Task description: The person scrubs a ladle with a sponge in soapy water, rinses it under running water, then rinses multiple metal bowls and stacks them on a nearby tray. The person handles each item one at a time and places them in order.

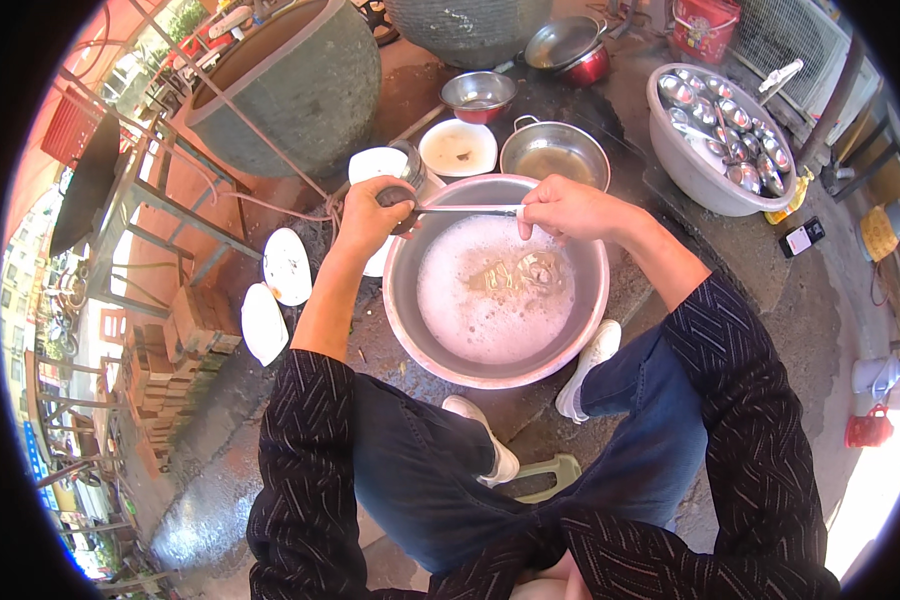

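Over a wide basin (392, 319) of sudsy water, my left hand (375, 214) grips the dark round head of a long-handled utensil, perhaps a ladle (469, 211). My right hand (566, 210) pinches the far end of its metal handle. The utensil lies about level, above the basin's back part. Glass-like items (521, 274) show in the foam below my hands; their kind is unclear. Behind the basin stand a white bowl (457, 142) with cloudy liquid and a two-handled metal pan (555, 159).
White dishes (287, 266) lie on the ground at left. A big tub (671, 161) of metal bowls and ladles stands at right, near a phone-like device (802, 237). Behind are a steel bowl (478, 91), a red pot (589, 66) and a large vat (300, 97). Bricks (172, 360) are stacked at left.
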`<state>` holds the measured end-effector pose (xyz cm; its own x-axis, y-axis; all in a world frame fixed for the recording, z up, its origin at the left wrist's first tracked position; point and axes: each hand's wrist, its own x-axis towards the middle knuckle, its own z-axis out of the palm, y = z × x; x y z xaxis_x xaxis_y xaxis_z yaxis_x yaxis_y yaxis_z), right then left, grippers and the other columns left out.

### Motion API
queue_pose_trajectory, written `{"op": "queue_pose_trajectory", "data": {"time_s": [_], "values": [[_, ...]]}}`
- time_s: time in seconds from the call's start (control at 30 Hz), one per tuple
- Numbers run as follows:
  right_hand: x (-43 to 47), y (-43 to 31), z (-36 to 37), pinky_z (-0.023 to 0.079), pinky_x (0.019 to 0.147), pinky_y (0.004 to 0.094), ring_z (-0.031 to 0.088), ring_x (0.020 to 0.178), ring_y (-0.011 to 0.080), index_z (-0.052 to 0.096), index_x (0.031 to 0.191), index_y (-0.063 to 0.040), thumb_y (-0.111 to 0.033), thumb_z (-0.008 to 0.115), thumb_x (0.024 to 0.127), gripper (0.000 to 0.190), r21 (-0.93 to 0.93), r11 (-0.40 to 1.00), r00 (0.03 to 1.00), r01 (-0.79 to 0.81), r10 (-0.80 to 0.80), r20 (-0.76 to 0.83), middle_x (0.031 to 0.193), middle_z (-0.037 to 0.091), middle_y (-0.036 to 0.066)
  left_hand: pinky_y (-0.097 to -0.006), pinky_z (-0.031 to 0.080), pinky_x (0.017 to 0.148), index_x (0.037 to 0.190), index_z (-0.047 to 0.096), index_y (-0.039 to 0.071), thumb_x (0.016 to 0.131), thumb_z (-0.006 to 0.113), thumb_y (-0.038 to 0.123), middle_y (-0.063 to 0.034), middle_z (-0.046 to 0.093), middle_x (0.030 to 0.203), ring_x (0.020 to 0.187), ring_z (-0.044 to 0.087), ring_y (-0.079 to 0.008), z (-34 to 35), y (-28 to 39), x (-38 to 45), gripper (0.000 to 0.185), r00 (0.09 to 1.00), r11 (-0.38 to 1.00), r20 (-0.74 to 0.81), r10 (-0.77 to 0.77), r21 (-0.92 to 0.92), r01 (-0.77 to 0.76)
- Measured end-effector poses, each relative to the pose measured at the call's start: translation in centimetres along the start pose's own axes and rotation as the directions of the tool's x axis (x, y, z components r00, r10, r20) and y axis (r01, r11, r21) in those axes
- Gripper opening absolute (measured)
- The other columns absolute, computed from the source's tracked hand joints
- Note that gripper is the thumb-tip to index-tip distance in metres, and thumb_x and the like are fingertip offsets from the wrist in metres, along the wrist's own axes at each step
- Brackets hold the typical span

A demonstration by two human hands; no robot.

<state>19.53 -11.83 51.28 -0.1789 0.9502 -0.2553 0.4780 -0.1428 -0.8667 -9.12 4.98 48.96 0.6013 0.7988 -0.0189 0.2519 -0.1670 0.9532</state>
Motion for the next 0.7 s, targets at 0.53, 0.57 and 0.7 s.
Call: {"op": "queue_pose_trajectory", "data": {"time_s": [0.53, 0.57, 0.7], "values": [[-0.3, 0.7, -1.4, 0.052, 0.063, 0.0308, 0.050, 0.065, 0.0104, 0.077, 0.091, -0.005, -0.025, 0.058, 0.094, 0.028, 0.050, 0.993, 0.990, -0.104, 0.098, 0.101, 0.070, 0.050, -0.003, -0.0324, 0.055, 0.076, 0.097, 0.073, 0.000, 0.083, 0.078, 0.008, -0.0095, 0.073, 0.083, 0.078, 0.066, -0.0145, 0.8, -1.0, 0.2, 0.017, 0.953, 0.827, 0.051, 0.298, 0.486, -0.284], [-0.2, 0.8, -1.5, 0.051, 0.063, 0.0304, 0.049, 0.064, 0.0099, 0.077, 0.091, -0.004, -0.025, 0.058, 0.095, 0.028, 0.069, 0.992, 0.989, -0.105, 0.096, 0.116, 0.069, 0.049, -0.003, -0.0323, 0.055, 0.075, 0.097, 0.073, 0.000, 0.083, 0.078, 0.008, -0.0100, 0.073, 0.082, 0.077, 0.066, -0.0147, 0.8, -1.0, 0.2, 0.018, 0.958, 0.830, 0.038, 0.285, 0.490, -0.266], [0.0, 1.1, -1.6, 0.050, 0.063, 0.0297, 0.046, 0.062, 0.0086, 0.076, 0.092, -0.004, -0.025, 0.056, 0.097, 0.030, 0.056, 0.991, 0.982, -0.122, 0.113, 0.154, 0.064, 0.044, -0.006, -0.0326, 0.055, 0.071, 0.097, 0.075, 0.000, 0.084, 0.074, 0.006, -0.0110, 0.072, 0.077, 0.073, 0.066, -0.0147, 0.8, -0.8, -0.1, 0.015, 0.971, 0.855, 0.077, 0.227, 0.462, -0.237]]}}
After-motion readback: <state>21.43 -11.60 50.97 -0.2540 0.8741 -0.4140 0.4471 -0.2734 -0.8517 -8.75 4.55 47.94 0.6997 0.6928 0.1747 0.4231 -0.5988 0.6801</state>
